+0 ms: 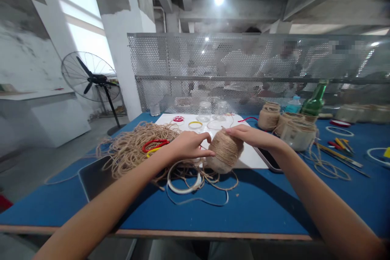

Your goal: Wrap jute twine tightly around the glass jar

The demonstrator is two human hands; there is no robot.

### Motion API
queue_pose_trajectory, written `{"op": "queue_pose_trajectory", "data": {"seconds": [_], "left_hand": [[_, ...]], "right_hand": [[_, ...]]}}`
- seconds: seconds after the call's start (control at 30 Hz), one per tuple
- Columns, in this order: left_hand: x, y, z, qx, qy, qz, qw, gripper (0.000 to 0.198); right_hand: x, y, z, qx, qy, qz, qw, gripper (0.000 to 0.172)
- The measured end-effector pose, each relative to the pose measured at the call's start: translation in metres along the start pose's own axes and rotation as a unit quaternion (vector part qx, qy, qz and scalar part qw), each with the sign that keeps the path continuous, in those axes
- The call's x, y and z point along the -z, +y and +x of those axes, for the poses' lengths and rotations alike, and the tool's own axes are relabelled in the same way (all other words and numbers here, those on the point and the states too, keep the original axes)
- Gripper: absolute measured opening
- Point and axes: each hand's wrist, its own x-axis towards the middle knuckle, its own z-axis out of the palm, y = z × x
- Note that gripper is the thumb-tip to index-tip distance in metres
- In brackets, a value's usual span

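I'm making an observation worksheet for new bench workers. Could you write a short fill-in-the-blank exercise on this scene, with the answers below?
1. The tabletop is coloured ____.
2. The twine-wrapped jar between the left hand and right hand is ____, not upright.
3. The large tangled heap of twine lies on the person's ____ side.
4. The tall glass bottle is coloured ____.

Missing words: blue; tilted; left; green.

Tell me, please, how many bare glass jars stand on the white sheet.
2: a left jar and a right jar near the far edge of the white sheet; the wrapped jar may hide others.
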Motion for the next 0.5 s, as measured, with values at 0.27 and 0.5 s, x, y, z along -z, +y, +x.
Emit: {"op": "queue_pose_trajectory", "data": {"seconds": [0.27,0.5], "left_hand": [[-0.0051,-0.0067,0.0025,0.014,-0.007,-0.008,1.0,0.053],[-0.009,-0.0072,0.0037,0.036,-0.064,-0.094,0.993,0.057]], "right_hand": [[0.0025,0.0038,0.0006,0.012,-0.007,-0.01,1.0,0.046],[0.0027,0.0059,0.001,0.035,-0.032,0.035,0.998,0.045]]}}
